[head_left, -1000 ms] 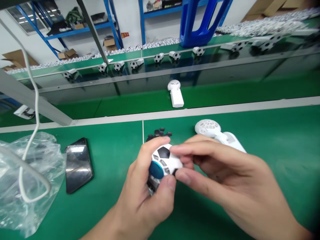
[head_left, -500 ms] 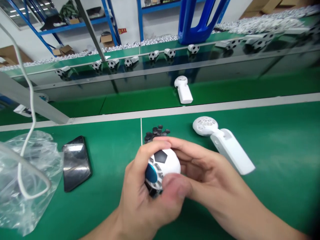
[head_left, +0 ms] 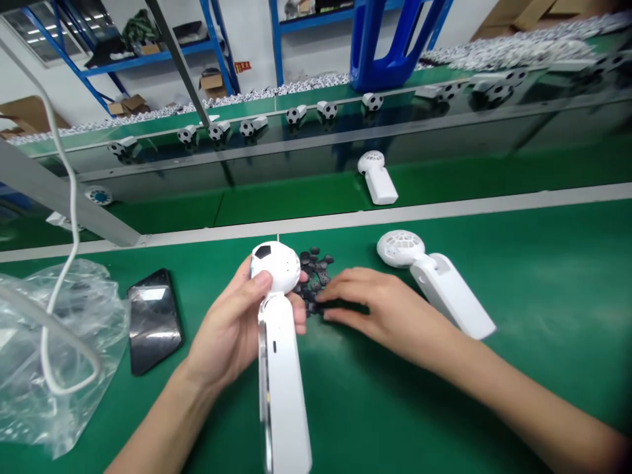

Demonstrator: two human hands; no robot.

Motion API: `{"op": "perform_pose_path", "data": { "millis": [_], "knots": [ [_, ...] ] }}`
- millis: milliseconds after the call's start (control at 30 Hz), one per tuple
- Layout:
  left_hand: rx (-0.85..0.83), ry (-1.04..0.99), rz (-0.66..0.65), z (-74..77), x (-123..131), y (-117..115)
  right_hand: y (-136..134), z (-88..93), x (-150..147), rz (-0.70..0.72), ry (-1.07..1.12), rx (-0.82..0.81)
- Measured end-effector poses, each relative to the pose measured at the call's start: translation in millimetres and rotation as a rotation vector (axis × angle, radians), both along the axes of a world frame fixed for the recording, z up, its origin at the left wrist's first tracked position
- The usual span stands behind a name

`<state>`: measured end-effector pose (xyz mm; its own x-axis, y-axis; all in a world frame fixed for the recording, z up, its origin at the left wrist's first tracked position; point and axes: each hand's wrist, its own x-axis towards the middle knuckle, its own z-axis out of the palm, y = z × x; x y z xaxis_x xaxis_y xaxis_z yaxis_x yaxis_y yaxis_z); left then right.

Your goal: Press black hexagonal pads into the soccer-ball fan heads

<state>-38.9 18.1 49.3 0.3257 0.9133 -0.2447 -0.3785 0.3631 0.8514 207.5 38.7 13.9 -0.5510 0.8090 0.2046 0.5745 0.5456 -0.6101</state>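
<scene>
1 white football-headed fan (head_left: 282,368), held above the green table (head_left: 543,276), grasped at its neck by the left hand (head_left: 230,329); right hand (head_left: 382,309) unclenched, fingertips on 1 heap of black pieces (head_left: 313,266), beside 1 lying fan (head_left: 437,286).

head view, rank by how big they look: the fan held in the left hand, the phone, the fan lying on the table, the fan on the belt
1. held fan, nearest the camera
2. fan on the table and phone: look about alike, not ranked
3. fan on the belt, farthest away
</scene>
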Motion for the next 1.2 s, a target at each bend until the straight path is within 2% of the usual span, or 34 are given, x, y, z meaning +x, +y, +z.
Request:
{"op": "perform_pose_path", "data": {
  "millis": [100,167,267,333,400,467,533,600,733,800,967,1100,1200],
  "knots": [
    [0.032,0.101,-0.031,-3.6,7,-4,-2,-14.7,-9,0.074,-0.046,0.027],
    [0.078,0.225,0.041,-5.8,11,-8,-3,-18.5,-12,0.080,-0.044,0.048],
    [0.233,0.422,0.229,-9.0,15,-10,-6,-12.1,-12,0.027,0.061,0.070],
    [0.299,0.475,0.288,-11.8,15,-9,-10,-0.9,-10,-0.070,0.302,-0.058],
    [0.279,0.447,0.259,-15.2,15,-8,-15,12.1,-11,-0.148,0.560,-0.263],
    [0.228,0.382,0.186,-19.2,15,-8,-21,22.1,-13,-0.130,0.663,-0.387],
    [0.183,0.320,0.101,-22.7,14,-9,-28,26.2,-17,-0.074,0.657,-0.383],
    [0.159,0.289,0.038,-25.3,14,-11,-33,25.0,-22,-0.076,0.668,-0.355],
    [0.175,0.291,-0.031,-27.7,14,-16,-38,18.8,-31,-0.224,0.774,-0.332],
    [0.177,0.283,-0.065,-28.2,15,-17,-37,18.4,-33,-0.255,0.793,-0.346],
    [0.190,0.271,-0.095,-28.2,15,-17,-33,23.4,-29,-0.250,0.733,-0.394],
    [0.223,0.261,-0.121,-29.1,17,-16,-30,24.1,-21,-0.192,0.695,-0.480],
    [0.257,0.262,-0.130,-31.1,16,-15,-29,20.4,-19,-0.242,0.691,-0.441]
  ]
}}
